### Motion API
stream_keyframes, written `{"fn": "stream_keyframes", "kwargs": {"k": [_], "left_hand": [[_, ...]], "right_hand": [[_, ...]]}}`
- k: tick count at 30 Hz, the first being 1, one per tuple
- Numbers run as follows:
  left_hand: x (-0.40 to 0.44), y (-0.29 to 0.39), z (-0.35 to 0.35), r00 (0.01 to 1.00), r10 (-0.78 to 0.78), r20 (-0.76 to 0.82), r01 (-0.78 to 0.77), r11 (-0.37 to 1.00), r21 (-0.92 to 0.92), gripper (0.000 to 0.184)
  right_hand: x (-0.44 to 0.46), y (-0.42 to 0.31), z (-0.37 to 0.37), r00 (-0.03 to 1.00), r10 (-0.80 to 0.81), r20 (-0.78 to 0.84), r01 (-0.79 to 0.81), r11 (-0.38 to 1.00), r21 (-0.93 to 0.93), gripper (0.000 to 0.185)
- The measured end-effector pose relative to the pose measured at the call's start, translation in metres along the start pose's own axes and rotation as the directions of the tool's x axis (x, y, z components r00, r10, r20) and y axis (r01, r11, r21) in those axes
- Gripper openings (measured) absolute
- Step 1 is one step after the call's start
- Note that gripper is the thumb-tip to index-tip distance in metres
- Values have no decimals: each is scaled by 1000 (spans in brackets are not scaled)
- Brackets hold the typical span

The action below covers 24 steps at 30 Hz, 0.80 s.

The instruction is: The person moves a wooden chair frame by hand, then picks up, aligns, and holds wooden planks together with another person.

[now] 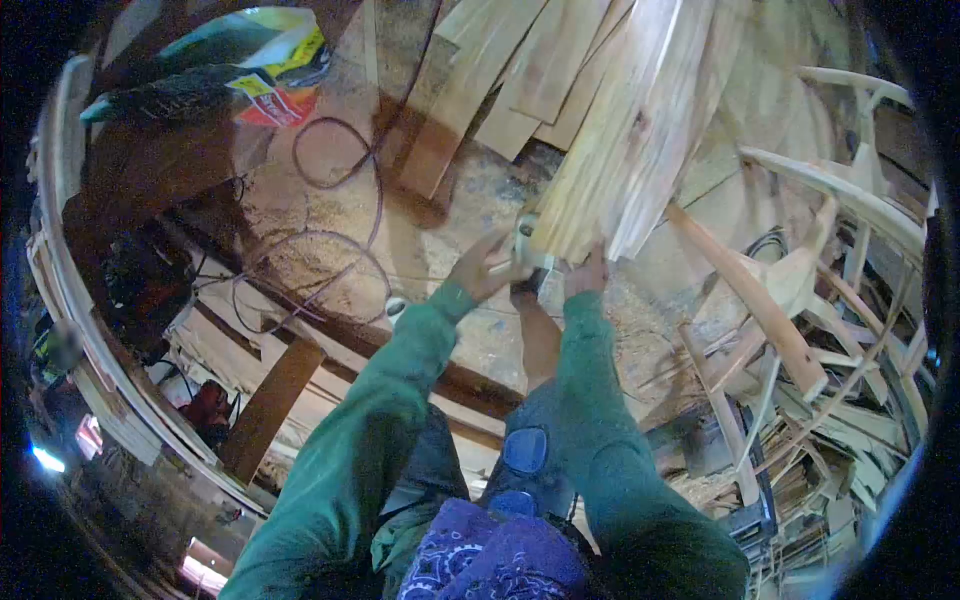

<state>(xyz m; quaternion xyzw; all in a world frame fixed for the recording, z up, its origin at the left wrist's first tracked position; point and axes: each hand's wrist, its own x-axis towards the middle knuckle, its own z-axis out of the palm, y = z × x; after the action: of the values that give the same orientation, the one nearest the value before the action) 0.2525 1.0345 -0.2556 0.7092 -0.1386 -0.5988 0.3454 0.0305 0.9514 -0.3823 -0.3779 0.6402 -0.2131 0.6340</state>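
Observation:
A bundle of long, thin wooden boards (pixel 632 135) runs away from me, its near end close to my hands. My right hand (pixel 588 272) is at that near end, with its fingers closed on the boards' edge. To the left, my left hand (pixel 482 268) has its fingers apart, beside a small pale object (pixel 525 238) at the bundle's corner. I cannot make out what that object is, nor whether the fingertips touch it; they are blurred. My bare lower leg (pixel 540 345) is just below, between my forearms.
More flat boards (pixel 540 85) lie beyond the bundle. A thin cord (pixel 378 190) loops over the sawdust-covered floor at left, near a colourful plastic bag (pixel 270 75). Wooden frame pieces (pixel 760 310) and piled offcuts (pixel 850 470) crowd the right side.

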Motion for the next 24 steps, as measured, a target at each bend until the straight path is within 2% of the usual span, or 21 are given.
{"fn": "stream_keyframes", "kwargs": {"k": [1,2,3,4,7,8,11,12,15,16,17,18,19,20,22,23,24], "left_hand": [[22,18,7,995,97,-26,-99,992,-80,80],[40,38,13,996,55,63,-47,992,-118,78],[53,59,19,988,13,155,10,989,-147,75],[59,72,23,969,-27,247,70,983,-167,72],[50,98,29,967,-100,235,75,991,114,65],[35,109,32,981,-101,168,59,969,239,51],[39,58,48,998,-32,59,39,992,-121,42],[25,66,52,998,-45,41,55,960,-274,36],[-8,92,58,1000,14,-18,-18,969,-248,39],[-11,91,59,987,-153,-51,141,971,-195,40],[-13,91,59,975,-219,-38,218,975,-41,56],[-15,92,59,959,-284,-25,285,952,115,73],[-9,79,68,965,-260,-46,264,957,119,69],[-2,62,80,974,-217,-58,222,971,90,65],[17,26,99,987,-150,-54,152,988,37,57],[24,15,104,989,-142,-48,143,990,16,54],[14,33,106,982,-182,-49,181,983,-29,53]], "right_hand": [[-18,-28,10,998,60,-2,-60,990,131,56],[-36,-57,19,993,121,-4,-115,959,260,56],[-48,-75,23,969,242,45,-232,838,493,55],[-58,-88,26,931,341,129,-332,647,686,55],[-90,-101,24,912,409,42,-298,587,753,52],[-101,-105,22,919,393,33,-280,590,758,49],[-132,-137,21,903,430,-13,-297,643,706,47],[-137,-143,19,904,426,-24,-290,655,697,47],[-152,-155,13,913,407,-33,-278,678,680,48],[-154,-149,6,919,394,-22,-273,675,685,49],[-158,-145,-2,925,379,-11,-268,673,689,49],[-162,-110,-19,962,271,29,-218,703,676,52],[-150,-83,-26,987,132,87,-156,721,675,54],[-143,-76,-38,969,178,169,-244,617,749,56],[-152,-117,-29,941,311,136,-302,584,753,54],[-176,-160,-28,926,376,2,-271,663,698,50],[-193,-203,-26,898,436,-56,-284,672,684,46]]}}
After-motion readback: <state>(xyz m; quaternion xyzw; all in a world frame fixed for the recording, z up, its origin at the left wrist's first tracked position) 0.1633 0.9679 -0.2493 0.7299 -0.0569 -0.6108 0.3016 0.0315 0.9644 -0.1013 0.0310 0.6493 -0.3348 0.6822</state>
